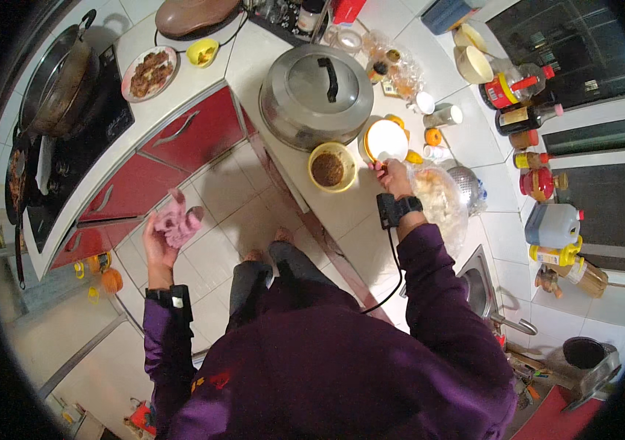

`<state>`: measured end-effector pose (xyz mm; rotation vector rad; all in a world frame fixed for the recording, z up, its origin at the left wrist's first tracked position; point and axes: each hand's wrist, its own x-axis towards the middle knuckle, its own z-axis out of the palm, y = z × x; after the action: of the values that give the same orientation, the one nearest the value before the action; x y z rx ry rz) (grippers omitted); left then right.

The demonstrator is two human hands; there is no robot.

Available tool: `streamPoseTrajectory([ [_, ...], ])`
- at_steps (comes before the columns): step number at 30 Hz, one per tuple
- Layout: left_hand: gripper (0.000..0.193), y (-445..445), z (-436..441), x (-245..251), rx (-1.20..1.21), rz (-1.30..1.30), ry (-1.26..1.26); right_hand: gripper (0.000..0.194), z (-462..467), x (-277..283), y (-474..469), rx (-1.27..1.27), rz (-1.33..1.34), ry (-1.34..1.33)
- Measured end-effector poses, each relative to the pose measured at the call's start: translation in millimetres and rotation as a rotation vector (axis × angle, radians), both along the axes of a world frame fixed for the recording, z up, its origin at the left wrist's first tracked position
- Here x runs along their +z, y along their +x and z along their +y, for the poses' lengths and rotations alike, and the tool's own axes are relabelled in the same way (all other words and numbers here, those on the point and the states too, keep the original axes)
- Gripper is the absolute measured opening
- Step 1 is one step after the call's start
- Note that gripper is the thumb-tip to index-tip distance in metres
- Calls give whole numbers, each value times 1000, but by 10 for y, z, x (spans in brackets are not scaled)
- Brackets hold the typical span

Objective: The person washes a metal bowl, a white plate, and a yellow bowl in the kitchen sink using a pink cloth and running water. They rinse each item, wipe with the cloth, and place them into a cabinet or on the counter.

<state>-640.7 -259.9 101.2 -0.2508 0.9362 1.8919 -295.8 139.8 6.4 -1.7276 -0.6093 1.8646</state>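
Note:
My left hand (161, 242) holds a crumpled pink cloth (179, 221) over the floor, away from the counter. On the right, my right hand (393, 177) is at the near edge of a white bowl (387, 141) with an orange rim, its fingers on or beside that edge; the fingertips are too small to tell a firm grip. Left of this hand stands a yellow bowl (332, 167) with dark brown contents. Behind that is a large metal pot with a domed lid (312, 93) and black handle. A clear plastic bag (439, 203) with pale contents lies by my right wrist.
A wok (59, 82) sits on the black stove at left, near a plate of cooked meat (150, 74) and a small yellow bowl (202, 53). Bottles line the window ledge at right, beyond a steel sink (481, 294). Red cabinets (125, 181) flank the floor.

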Motion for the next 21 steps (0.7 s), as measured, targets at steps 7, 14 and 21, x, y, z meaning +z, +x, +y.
streamPoseTrajectory([
  [7, 34, -38, -306, -167, -154, 83, 22, 27, 97, 768, 564, 197, 114, 188],
  [14, 29, -31, -1063, -884, 270, 147, -338, 12, -140, 2142, 660, 248, -233, 635],
  [21, 74, -672, -2496, -1598, 385, 180, -586, 26, -1404, 2347, -577, 458, -429, 717],
])
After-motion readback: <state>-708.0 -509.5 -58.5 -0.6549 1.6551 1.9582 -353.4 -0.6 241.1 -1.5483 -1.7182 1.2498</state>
